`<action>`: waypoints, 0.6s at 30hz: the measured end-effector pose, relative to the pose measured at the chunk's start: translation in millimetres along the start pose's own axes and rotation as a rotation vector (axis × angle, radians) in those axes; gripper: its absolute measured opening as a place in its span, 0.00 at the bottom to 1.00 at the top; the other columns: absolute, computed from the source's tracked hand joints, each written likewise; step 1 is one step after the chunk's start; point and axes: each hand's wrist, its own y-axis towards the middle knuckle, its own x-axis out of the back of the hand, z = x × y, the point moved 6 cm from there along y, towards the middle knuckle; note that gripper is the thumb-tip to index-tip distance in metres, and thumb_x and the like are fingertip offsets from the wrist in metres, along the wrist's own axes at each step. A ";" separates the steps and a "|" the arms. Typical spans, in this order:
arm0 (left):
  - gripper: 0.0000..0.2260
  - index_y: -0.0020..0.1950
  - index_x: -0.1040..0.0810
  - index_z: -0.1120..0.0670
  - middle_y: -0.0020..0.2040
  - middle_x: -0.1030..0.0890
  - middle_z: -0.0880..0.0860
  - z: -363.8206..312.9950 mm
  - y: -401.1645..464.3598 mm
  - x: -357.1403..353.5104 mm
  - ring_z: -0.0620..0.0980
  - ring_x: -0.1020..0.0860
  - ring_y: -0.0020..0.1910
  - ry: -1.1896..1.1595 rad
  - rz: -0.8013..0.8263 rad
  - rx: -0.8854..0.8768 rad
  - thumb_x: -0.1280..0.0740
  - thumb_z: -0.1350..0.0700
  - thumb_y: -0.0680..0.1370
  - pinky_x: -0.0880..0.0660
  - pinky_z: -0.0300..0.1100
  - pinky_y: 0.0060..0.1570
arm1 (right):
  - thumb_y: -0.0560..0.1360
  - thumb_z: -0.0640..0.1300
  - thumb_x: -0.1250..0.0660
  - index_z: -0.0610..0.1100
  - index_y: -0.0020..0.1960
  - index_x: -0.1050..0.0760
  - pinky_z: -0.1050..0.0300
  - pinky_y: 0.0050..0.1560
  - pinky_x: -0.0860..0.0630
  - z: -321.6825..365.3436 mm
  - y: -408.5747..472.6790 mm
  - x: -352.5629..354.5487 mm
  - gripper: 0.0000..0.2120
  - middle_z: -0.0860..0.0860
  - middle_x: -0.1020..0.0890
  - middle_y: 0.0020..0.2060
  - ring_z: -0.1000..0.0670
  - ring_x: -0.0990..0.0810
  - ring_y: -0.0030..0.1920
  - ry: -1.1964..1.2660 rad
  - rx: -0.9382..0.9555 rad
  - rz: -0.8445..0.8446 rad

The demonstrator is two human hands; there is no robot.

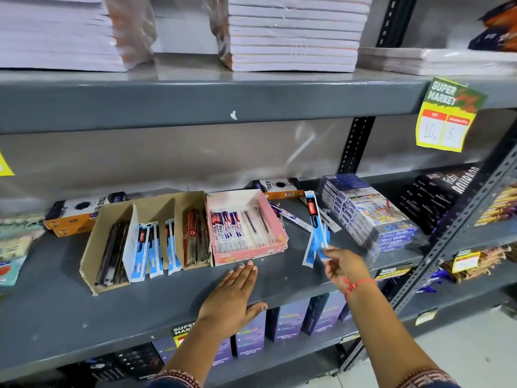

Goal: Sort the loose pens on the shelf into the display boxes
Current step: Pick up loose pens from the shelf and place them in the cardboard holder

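Note:
My right hand point(345, 266) pinches the lower end of a blue packaged pen point(315, 222) and holds it upright above the grey shelf point(56, 317). Another blue pen pack point(308, 254) and a few white ones point(293, 218) lie loose on the shelf just behind it. My left hand point(233, 298) rests flat on the shelf, fingers together, just in front of the pink display box point(275, 219), which holds white pen packs. To its left a brown cardboard display box point(92, 247) has compartments with black pens, blue packs point(152, 249) and red-black pens point(195, 239).
A stack of blue crayon boxes point(372, 211) stands right of the loose pens. Orange-black boxes point(75, 214) sit behind the cardboard box. Notebook stacks point(293, 35) fill the upper shelf. A yellow price tag point(444, 119) hangs from its edge. Black biscuit packs point(439, 194) lie at far right.

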 end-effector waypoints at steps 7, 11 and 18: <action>0.43 0.73 0.54 0.59 0.72 0.55 0.52 3.0 -1.6 0.5 0.54 0.50 0.73 0.052 0.040 0.030 0.72 0.29 0.71 0.58 0.54 0.67 | 0.74 0.30 0.35 0.41 0.39 0.25 0.70 0.21 0.27 -26.5 -19.2 -16.9 0.09 0.47 0.21 0.31 0.53 0.28 0.29 0.079 0.012 0.136; 0.47 0.70 0.68 0.57 0.70 0.68 0.51 0.9 -0.4 -6.2 0.50 0.68 0.69 0.016 -0.017 0.007 0.80 0.27 0.59 0.74 0.46 0.62 | 0.73 0.31 0.34 0.42 0.40 0.25 0.68 0.24 0.24 -28.8 -26.6 -19.0 0.08 0.47 0.21 0.35 0.53 0.24 0.32 0.039 0.014 0.161; 0.47 0.69 0.71 0.54 0.70 0.70 0.50 0.0 -0.2 -3.7 0.48 0.70 0.68 0.030 -0.038 -0.036 0.81 0.27 0.57 0.74 0.38 0.61 | 0.73 0.30 0.34 0.41 0.39 0.25 0.65 0.30 0.23 -21.8 -35.5 -23.4 0.08 0.47 0.19 0.34 0.52 0.23 0.34 0.014 0.027 0.173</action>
